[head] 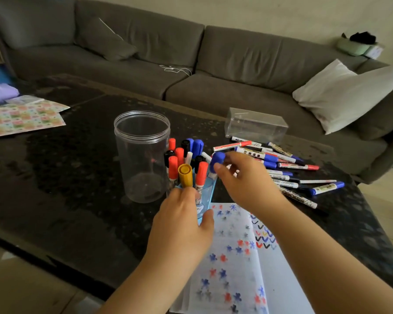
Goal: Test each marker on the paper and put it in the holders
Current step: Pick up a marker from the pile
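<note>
— Two hands over the table (66, 177), seen from the head camera. What is each doing?

— The left hand (182, 225) is wrapped round a blue cup (205, 196), thumb on its right side, fingers on the left. The cup is packed with markers standing cap up: red, blue and black caps, and a yellow one (185, 175) just above the left fingers.

— And the right hand (247, 182)?

— It pinches a blue-capped marker (216, 164) between thumb and fingertips. The marker leans at the cup's right rim, cap up; its lower end is hidden behind the cup wall, so whether it stands fully inside I cannot tell.

— Where are the other markers?

— A loose pile (288, 171) lies flat on the table to the right of the cup, behind the right hand, mostly white barrels with blue, red or black caps.

— Other holders?

— A tall clear jar (142, 155) stands just left of the cup, with no markers in it. A clear box (256, 125) sits behind the pile.

— The paper?

— It (236, 257) lies under the forearms, near the table's front edge, covered with red, blue and black blots and tick marks. Patterned sheets (25, 116) lie at far left, and a sofa (191, 53) stands behind the table.
</note>
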Motion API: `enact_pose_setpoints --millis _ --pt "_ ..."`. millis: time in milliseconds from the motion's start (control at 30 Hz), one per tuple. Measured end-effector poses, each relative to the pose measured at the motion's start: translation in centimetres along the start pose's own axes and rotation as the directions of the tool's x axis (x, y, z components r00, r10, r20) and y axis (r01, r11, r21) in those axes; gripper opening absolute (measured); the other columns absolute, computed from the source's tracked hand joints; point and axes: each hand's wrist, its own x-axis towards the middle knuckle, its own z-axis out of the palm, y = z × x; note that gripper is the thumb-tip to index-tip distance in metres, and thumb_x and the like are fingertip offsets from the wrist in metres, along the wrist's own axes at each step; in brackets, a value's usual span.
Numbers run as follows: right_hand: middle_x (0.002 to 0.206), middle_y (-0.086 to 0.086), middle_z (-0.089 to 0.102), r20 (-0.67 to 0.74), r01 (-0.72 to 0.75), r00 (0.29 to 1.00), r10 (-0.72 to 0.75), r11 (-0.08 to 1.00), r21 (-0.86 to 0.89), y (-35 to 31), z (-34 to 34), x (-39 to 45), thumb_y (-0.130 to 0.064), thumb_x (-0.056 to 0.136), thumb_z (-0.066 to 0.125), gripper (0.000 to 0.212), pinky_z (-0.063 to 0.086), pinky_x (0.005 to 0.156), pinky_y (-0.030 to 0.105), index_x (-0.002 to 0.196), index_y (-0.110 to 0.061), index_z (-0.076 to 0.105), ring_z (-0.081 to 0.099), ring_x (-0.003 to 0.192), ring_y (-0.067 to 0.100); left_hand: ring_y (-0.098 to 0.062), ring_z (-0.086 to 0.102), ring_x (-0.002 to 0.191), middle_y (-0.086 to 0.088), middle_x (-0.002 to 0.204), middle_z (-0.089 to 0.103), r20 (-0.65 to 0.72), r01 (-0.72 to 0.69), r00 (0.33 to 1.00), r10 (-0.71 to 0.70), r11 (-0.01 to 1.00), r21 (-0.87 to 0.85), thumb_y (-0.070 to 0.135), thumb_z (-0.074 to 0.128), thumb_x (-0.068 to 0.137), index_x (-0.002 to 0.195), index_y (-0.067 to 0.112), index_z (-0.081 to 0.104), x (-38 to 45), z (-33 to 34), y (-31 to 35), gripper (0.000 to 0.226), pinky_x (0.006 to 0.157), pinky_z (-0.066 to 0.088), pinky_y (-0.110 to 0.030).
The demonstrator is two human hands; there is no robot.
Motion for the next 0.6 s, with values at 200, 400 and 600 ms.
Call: enact_pose_setpoints --millis 200,400,600 --pt "0.103 -0.007 0.045 0.004 0.039 0.999 -0.039 0.998 0.049 1.6 0.6 -0.5 -0.027 0.094 0.055 0.029 0.037 0.069 0.001 0.121 -0.021 0.06 0.047 0.077 0.0 -0.011 0.053 0.107 0.007 0.115 0.055 0.035 0.021 0.999 -0.021 1.0 -0.016 0.034 0.054 0.09 0.115 0.021 0.049 0.2 0.8 0.5 0.028 0.085 0.044 -0.023" --pt "0.111 -0.004 0.058 0.001 -0.227 0.974 0.227 0.972 0.07 6.9 0.1 -1.8 -0.028 0.094 0.054 0.036 0.041 0.066 0.014 0.13 -0.025 0.052 0.055 0.086 0.006 -0.008 0.056 0.085 0.009 0.097 0.061 0.114 -0.031 0.993 0.038 0.998 -0.062 0.03 0.05 0.092 0.104 0.022 0.054 1.1 2.5 1.6 0.015 0.074 0.045 -0.023" --pt "0.118 0.002 0.058 0.085 -0.292 0.95 0.299 0.952 -0.09 10.4 1.1 -0.5 -0.024 0.094 0.055 0.039 0.043 0.079 0.021 0.133 -0.02 0.051 0.057 0.099 0.015 -0.01 0.055 0.086 0.009 0.092 0.06 0.126 -0.067 0.989 0.072 0.997 -0.044 0.029 0.049 0.092 0.102 0.022 0.055 2.3 4.8 2.5 0.014 0.072 0.043 -0.024"
